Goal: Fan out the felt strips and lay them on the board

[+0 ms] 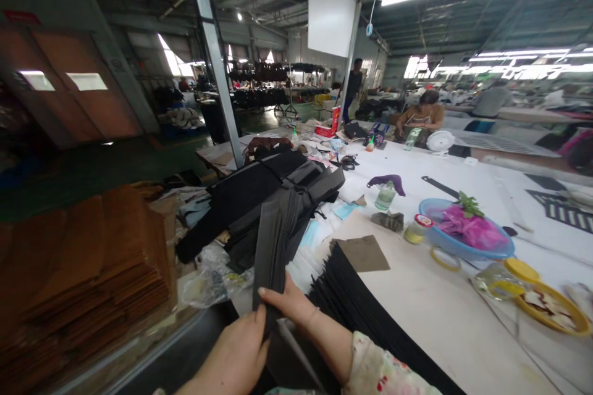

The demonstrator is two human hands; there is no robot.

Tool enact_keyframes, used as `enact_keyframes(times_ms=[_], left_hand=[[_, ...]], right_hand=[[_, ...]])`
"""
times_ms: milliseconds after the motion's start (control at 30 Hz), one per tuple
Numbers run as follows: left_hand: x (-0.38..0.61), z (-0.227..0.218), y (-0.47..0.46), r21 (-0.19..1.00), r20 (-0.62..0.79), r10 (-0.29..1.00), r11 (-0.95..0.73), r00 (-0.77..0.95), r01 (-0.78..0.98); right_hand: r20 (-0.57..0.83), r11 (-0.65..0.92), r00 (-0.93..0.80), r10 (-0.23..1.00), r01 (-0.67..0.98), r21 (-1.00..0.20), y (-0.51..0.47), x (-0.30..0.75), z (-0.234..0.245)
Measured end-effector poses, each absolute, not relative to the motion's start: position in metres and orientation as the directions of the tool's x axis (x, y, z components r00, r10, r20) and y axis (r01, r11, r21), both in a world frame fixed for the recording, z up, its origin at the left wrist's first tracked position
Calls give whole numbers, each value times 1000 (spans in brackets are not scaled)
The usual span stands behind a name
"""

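Hands, two: I am seeing the left hand point(241, 352) and the right hand point(290, 303) both clamping the lower end of one bundle of dark grey strips point(274, 241), upright over the bench point(440, 321) edge. Gripping low is, I judge, letting the top fan out. Strips: too many for counting. Just right: one overlapping row of black pieces point(356, 302), with one brown sheet point(364, 253) lying on its far end. Farther: one blue basin point(463, 250), one yellow bowl point(537, 315).

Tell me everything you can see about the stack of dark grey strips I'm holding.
The fanned stack of dark grey fabric-like strips stands nearly upright, its thin, matte layers spreading apart toward the top. The left hand and right hand pinch its lower end; nothing else clearly touches it.
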State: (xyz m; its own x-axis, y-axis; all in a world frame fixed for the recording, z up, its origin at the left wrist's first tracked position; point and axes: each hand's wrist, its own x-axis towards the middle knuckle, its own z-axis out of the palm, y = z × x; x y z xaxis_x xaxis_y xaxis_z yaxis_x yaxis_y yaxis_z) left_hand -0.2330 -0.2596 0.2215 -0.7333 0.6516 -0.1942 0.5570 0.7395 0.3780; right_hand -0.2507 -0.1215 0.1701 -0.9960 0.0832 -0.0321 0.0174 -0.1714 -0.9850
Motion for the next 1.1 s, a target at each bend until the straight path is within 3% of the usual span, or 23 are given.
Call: enact_keyframes(times_ms=[133, 267, 400, 533, 667, 767, 867, 933, 1033, 1100], left_hand=[[-220, 212, -270, 511, -171, 667, 690, -725, 513], [-222, 227, -284, 580, -57, 693, 609, -719, 541], [-234, 269, -275, 559, 144, 701, 525, -699, 641], [-235, 305, -241, 552, 289, 761, 363, -580, 751], [-226, 309, -203, 624, 242, 876, 190, -418, 758], [-225, 295, -185, 683, 147, 934, 142, -326, 716], [-229, 275, -175, 729, 61, 957, 152, -285, 667], [-232, 260, -169, 759, 18, 962, 165, -273, 630], [-233, 238, -158, 801, -32, 963, 184, -267, 570], [-232, 224, -151, 813, -62, 963, 201, -262, 547]], right_hand=[[-75, -291, -989, 131, 34, -956, -128, -238, 172], [27, -218, -992, 124, -54, -975, -121, -227, 211], [285, 82, -949, 137, -276, -958, -94, -217, 282], [530, 467, -840, 113, -426, -775, -40, -193, 370], [537, 760, -835, 124, -268, -592, 38, -151, 443], [513, 889, -817, 264, -1, -459, 97, -110, 471], [474, 910, -784, 402, 285, -301, 141, -70, 466], [411, 890, -789, 456, 394, -231, 157, -52, 435], [217, 860, -836, 504, 462, -216, 163, -39, 344], [37, 859, -884, 466, 441, -259, 158, -38, 265]])
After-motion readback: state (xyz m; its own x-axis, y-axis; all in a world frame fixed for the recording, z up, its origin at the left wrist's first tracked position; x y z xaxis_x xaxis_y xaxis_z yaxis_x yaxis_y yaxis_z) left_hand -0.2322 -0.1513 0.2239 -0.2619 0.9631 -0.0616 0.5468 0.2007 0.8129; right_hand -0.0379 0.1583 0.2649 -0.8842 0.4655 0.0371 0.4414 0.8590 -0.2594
